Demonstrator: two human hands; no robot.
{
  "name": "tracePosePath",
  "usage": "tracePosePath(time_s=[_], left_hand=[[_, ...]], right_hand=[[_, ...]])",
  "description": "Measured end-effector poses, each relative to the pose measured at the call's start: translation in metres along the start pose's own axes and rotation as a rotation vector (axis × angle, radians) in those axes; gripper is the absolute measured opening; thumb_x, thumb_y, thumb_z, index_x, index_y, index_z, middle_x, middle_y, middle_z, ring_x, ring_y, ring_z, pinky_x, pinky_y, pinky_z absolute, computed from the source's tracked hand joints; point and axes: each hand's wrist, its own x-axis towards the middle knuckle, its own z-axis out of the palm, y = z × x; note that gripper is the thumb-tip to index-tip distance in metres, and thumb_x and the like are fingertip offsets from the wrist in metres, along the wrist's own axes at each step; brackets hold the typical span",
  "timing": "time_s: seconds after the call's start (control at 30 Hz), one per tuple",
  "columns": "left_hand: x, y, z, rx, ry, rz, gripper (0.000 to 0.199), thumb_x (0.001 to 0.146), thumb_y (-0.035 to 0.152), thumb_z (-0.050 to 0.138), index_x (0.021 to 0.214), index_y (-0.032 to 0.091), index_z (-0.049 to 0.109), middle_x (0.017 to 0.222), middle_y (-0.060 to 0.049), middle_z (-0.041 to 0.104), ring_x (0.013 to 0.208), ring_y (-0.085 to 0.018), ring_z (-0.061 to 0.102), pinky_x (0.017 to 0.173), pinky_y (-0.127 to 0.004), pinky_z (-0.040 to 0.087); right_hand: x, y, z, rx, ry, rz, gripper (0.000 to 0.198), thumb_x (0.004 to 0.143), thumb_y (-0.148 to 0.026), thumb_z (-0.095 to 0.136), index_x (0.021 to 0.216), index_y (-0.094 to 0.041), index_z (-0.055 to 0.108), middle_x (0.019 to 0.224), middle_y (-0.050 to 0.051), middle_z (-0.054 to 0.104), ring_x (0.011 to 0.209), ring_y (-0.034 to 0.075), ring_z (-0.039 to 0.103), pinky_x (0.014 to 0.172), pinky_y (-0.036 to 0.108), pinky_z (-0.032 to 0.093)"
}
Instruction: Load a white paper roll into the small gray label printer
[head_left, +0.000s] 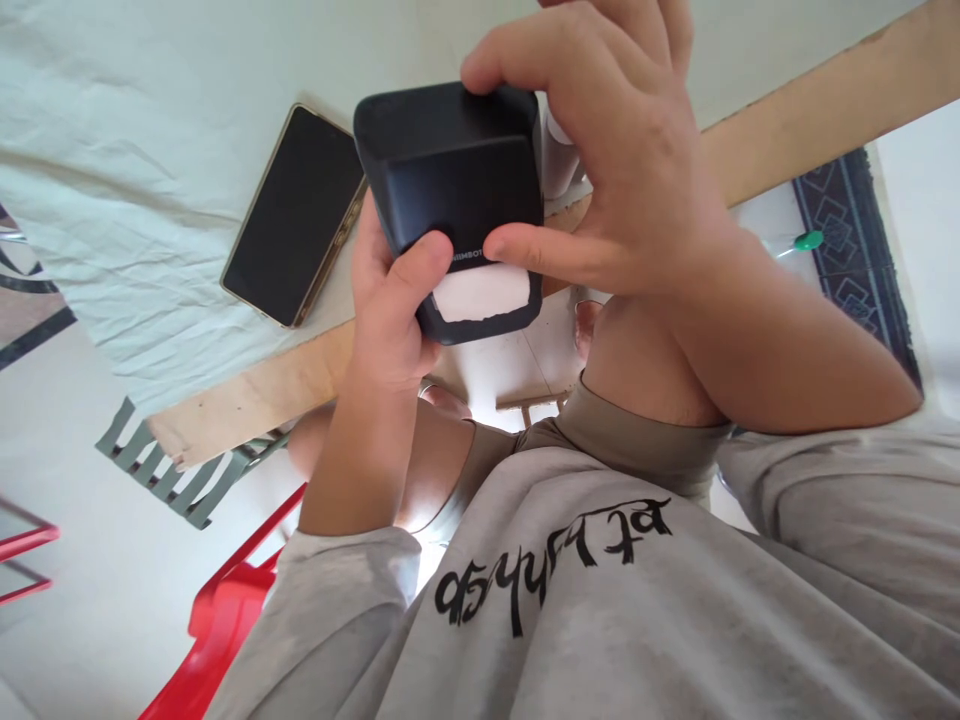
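The box point(465, 180) is held between both hands, its long axis running away from the body. The left hand point(394, 300) is clamped on its near left corner; the right hand point(630, 150) grips its right side, thumb and forefinger apart across it. Left of the left hand, a phone point(296, 220) lies on the bench point(150, 235).

We've a blk, rounded box point(457, 185), NIIMBOT-marked, held tilted btwn L hand point(394, 305) & R hand point(626, 160); white patch point(484, 293) w/ ragged lower edge at end nearest us.
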Motion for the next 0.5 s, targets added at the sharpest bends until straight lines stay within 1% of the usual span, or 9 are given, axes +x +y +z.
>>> tracePosePath(time_s=[0.07,0.13,0.17,0.23,0.3,0.37,0.4,0.43,0.5], left_hand=[[0.0,0.003,0.003,0.03,0.015,-0.038,0.027,0.084,0.042,0.08,0.104,0.026,0.073,0.107,0.0,0.075,0.122,-0.025,0.067,0.114,-0.036,0.053],[0.001,0.007,0.007,0.028,0.016,-0.065,0.028,0.089,0.048,0.073,0.101,0.023,0.071,0.114,-0.002,0.075,0.137,-0.027,0.06,0.123,-0.037,0.046],[0.001,0.009,0.008,0.013,0.021,-0.067,0.029,0.094,0.05,0.064,0.1,0.022,0.07,0.115,-0.003,0.075,0.141,-0.026,0.057,0.126,-0.038,0.044],[0.004,0.012,0.011,-0.066,0.026,-0.081,0.04,0.103,0.052,0.043,0.097,0.02,0.067,0.113,-0.004,0.074,0.142,-0.022,0.056,0.127,-0.037,0.043],[0.007,0.012,0.012,-0.15,0.059,-0.099,0.046,0.105,0.048,0.033,0.09,0.02,0.066,0.104,-0.005,0.073,0.128,-0.019,0.064,0.119,-0.032,0.049],[0.01,0.011,0.013,-0.188,0.142,-0.11,0.037,0.101,0.037,0.041,0.075,0.022,0.063,0.086,-0.004,0.068,0.096,-0.016,0.068,0.095,-0.027,0.059],[0.011,0.01,0.013,-0.193,0.195,-0.097,0.034,0.097,0.029,0.044,0.066,0.023,0.057,0.075,-0.003,0.062,0.08,-0.015,0.063,0.082,-0.025,0.059],[0.011,0.009,0.014,-0.189,0.239,-0.076,0.034,0.094,0.022,0.045,0.06,0.024,0.051,0.065,-0.002,0.054,0.068,-0.013,0.055,0.07,-0.024,0.055],[0.01,0.008,0.015,-0.204,0.264,-0.05,0.037,0.09,0.015,0.043,0.054,0.024,0.04,0.057,-0.001,0.041,0.057,-0.012,0.042,0.059,-0.023,0.047]], right_hand=[[0.001,0.001,0.001,-0.003,0.062,-0.037,0.059,0.099,-0.067,0.033,0.123,-0.02,0.06,0.119,-0.002,0.064,0.124,0.018,0.061,0.115,0.045,0.048],[0.001,0.001,-0.001,-0.01,0.062,-0.018,0.051,0.102,-0.058,0.032,0.118,-0.019,0.061,0.119,-0.003,0.065,0.117,0.015,0.063,0.109,0.041,0.049],[0.001,0.0,-0.003,-0.016,0.073,-0.016,0.049,0.102,-0.055,0.033,0.116,-0.019,0.062,0.117,-0.003,0.066,0.112,0.014,0.063,0.106,0.038,0.048],[0.001,0.0,-0.006,-0.032,0.112,-0.03,0.046,0.102,-0.053,0.036,0.112,-0.017,0.063,0.111,-0.002,0.065,0.105,0.012,0.063,0.102,0.034,0.048],[0.001,0.001,-0.009,-0.046,0.123,-0.034,0.042,0.102,-0.049,0.038,0.109,-0.017,0.065,0.105,-0.001,0.064,0.102,0.01,0.062,0.1,0.032,0.047],[0.001,0.002,-0.011,-0.042,0.082,0.006,0.039,0.102,-0.045,0.037,0.11,-0.018,0.065,0.106,-0.001,0.064,0.104,0.01,0.061,0.102,0.032,0.046],[0.001,0.002,-0.012,-0.032,0.079,0.01,0.038,0.102,-0.044,0.037,0.11,-0.019,0.065,0.106,-0.002,0.064,0.104,0.01,0.061,0.103,0.033,0.046],[0.001,0.002,-0.012,-0.021,0.094,0.004,0.037,0.102,-0.044,0.038,0.108,-0.019,0.065,0.106,-0.002,0.065,0.103,0.01,0.062,0.102,0.033,0.046],[0.001,0.003,-0.012,-0.005,0.124,-0.009,0.033,0.101,-0.041,0.04,0.107,-0.02,0.065,0.105,-0.003,0.065,0.102,0.01,0.063,0.101,0.033,0.046]])
